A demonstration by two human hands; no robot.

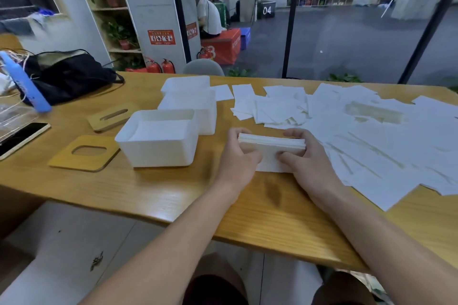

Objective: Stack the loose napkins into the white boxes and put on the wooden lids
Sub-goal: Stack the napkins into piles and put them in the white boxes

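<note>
I hold a squared-up stack of white paper napkins [271, 143] between both hands, just above the front part of the yellow wooden bench [153, 190]. My left hand [241, 153] grips the stack's left end, thumb on the near side and fingers curled over the far edge; my right hand [306, 156] grips the right end the same way. One napkin hangs from the bottom of the stack and touches the bench. Just left of my left hand stands an open white plastic box [158, 141] with napkins already lying inside, and two more white boxes [188, 101] stand behind it. Two flat wooden lids lie on the bench left of the boxes, one with an oval hole [84, 153], one with a narrow slot [111, 116]. Loose white napkins [371, 136] are spread across the bench to my right.
</note>
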